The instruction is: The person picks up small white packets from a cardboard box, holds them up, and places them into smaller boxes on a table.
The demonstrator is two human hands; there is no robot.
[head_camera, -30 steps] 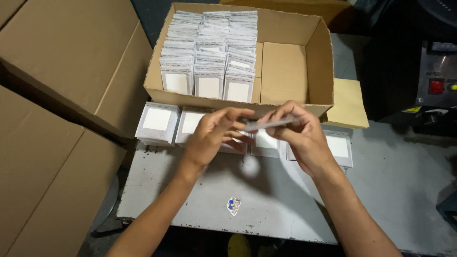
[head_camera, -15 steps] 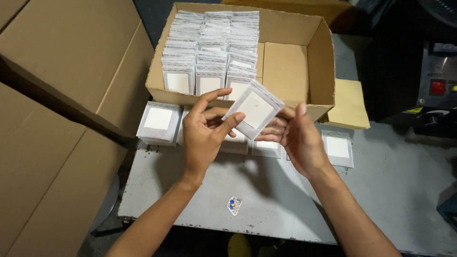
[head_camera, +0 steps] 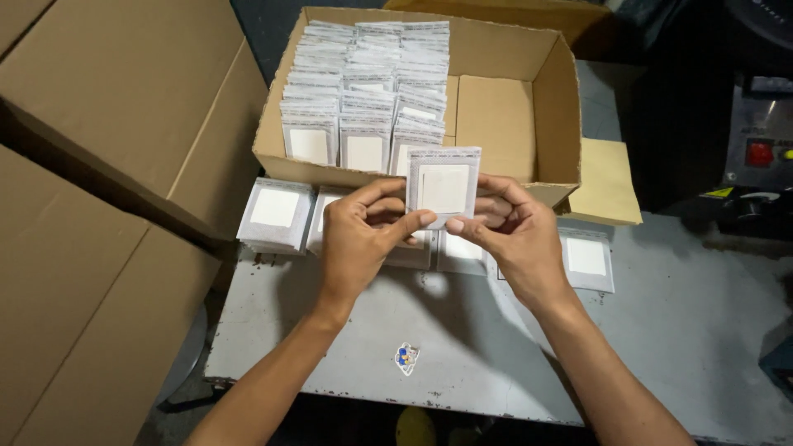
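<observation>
Two hands: both meet on one flat packet (head_camera: 443,187), held upright in front of the chest, its face toward the camera.
Left hand (head_camera: 361,239): grasping the packet at its lower left edge, thumb tip pressed on the front near the bottom, fingers curled behind.
Right hand (head_camera: 510,234): grasping the packet at its lower right corner, thumb on the front, fingers spread behind it.
Packet: grey-white pouch with a paler square in the middle; it hangs just in front of the near wall of the cardboard box (head_camera: 545,99), above the table.
Cardboard box: open, flaps out, holding three tight rows of like packets (head_camera: 363,99) standing on edge at its left; the right part of the box shows bare cardboard floor.
Loose stacks: a small stack of packets (head_camera: 275,215) lies on the table left of the left hand; more lie partly hidden under the hands; another single packet (head_camera: 586,258) lies right of the right hand.
Table (head_camera: 686,330): grey, scuffed metal, with a small sticker (head_camera: 405,358) near its front edge.
Left side: large flattened cartons (head_camera: 99,165) lean beside the table.
Far right: a dark machine with a red button (head_camera: 758,154).
</observation>
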